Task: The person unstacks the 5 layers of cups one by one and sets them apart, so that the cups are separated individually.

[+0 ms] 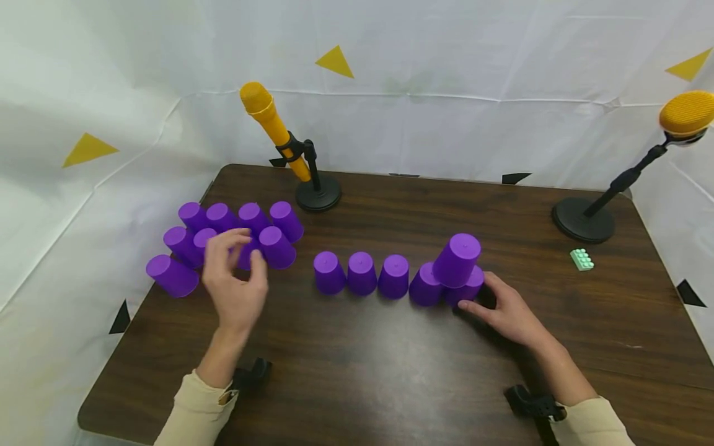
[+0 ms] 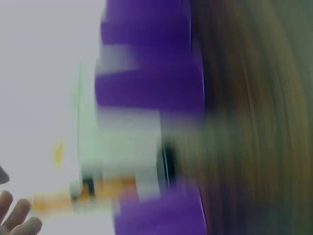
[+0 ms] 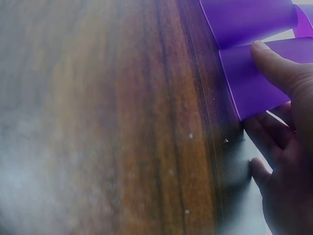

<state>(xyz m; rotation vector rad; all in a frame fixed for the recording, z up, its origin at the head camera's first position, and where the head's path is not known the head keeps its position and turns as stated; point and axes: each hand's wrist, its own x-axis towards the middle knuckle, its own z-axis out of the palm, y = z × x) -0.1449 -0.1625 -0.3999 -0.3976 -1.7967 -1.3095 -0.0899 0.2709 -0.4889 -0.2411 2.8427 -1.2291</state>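
A staged recording booth is shown: a dark wooden worktop [image 1: 379, 365] is enclosed by white sheeting [image 1: 446, 74] marked with yellow triangles [image 1: 334, 62], and two yellow microphones [image 1: 268, 121] are mounted on stands.

i see a row of purple cups [image 1: 362, 273] standing upside down at mid-table. at its right end the end cup [image 1: 465, 290] sits just beside its neighbour, and a tilted cup [image 1: 457, 259] rests on top of those two. a cluster of purple cups [image 1: 234, 234] sits upside down near the table's left edge, packed close together.
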